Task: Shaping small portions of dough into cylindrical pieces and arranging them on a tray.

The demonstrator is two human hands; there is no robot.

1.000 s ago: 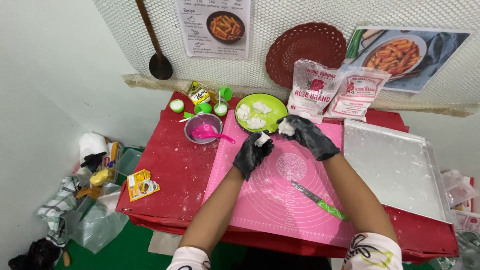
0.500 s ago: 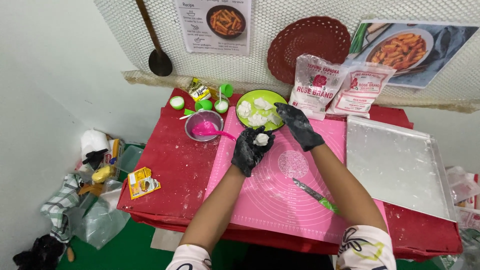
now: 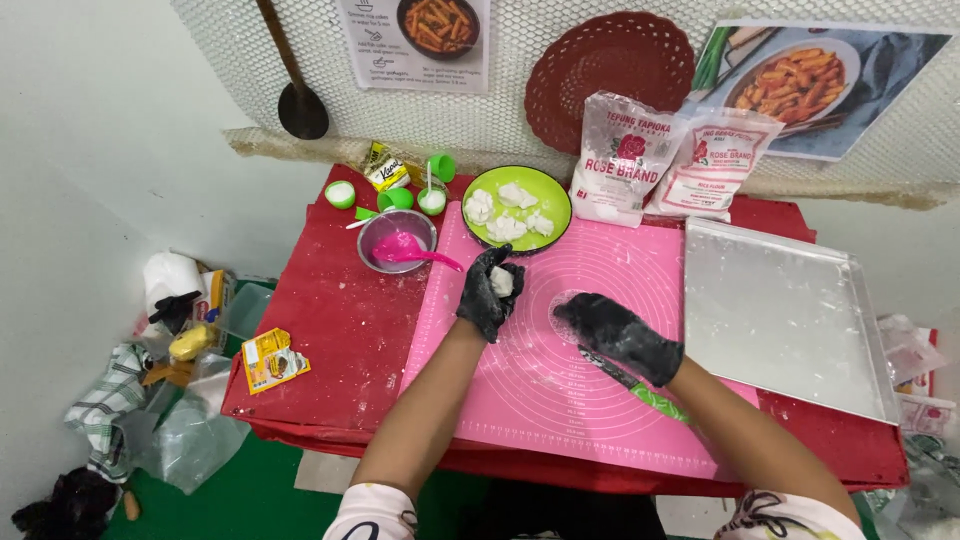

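Both my hands wear black gloves dusted with flour. My left hand [image 3: 490, 293] is closed around a small white dough piece [image 3: 501, 281] above the pink silicone mat [image 3: 560, 400]. My right hand [image 3: 615, 333] lies palm down on the mat over a floury patch, fingers together, holding nothing that I can see. A green-handled knife [image 3: 640, 385] lies on the mat partly under my right wrist. Behind the left hand a green plate [image 3: 552, 190] carries several white dough pieces.
A metal baking tray [image 3: 790, 320] lies at the right on the red table [image 3: 330, 320]. A metal bowl with a pink spoon [image 3: 400, 245], small green cups, two flour bags [image 3: 625, 160] and a yellow packet [image 3: 272, 358] surround the mat. Bags and cloths clutter the floor at left.
My right hand has come back from the green plate and dropped flat onto the mat. My left hand still holds the dough piece, slightly nearer to me.
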